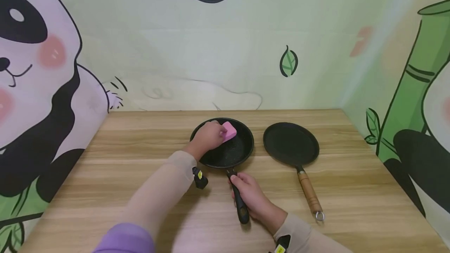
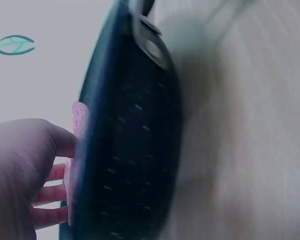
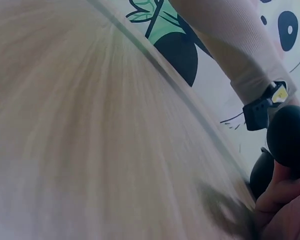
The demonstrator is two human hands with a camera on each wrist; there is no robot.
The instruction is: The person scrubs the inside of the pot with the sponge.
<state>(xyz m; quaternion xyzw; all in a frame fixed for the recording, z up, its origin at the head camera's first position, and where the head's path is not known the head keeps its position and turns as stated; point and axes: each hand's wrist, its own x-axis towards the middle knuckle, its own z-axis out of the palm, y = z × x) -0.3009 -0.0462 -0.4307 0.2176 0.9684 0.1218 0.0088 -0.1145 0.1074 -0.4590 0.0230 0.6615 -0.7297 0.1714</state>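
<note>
In the head view a black frying pan (image 1: 239,153) is over the middle of the table. My left hand (image 1: 208,135) pinches a pink sponge (image 1: 230,131) against the inside of this pan. The left wrist view shows the thumb and fingers of the left hand (image 2: 20,165) on the sponge (image 2: 80,120), partly hidden behind the rim of the pan (image 2: 135,135). My right hand (image 1: 256,197) grips the black handle (image 1: 241,208), its thumb lying along the top. Only part of the right hand (image 3: 287,212) and the round handle end (image 3: 291,136) appear in the right wrist view.
A flat black pan (image 1: 291,143) with a wooden handle (image 1: 309,192) lies to the right of the frying pan. Both are on a wood-grain table (image 1: 123,167). Behind the table stands a pale green wall (image 1: 158,50) with printed pandas and leaves.
</note>
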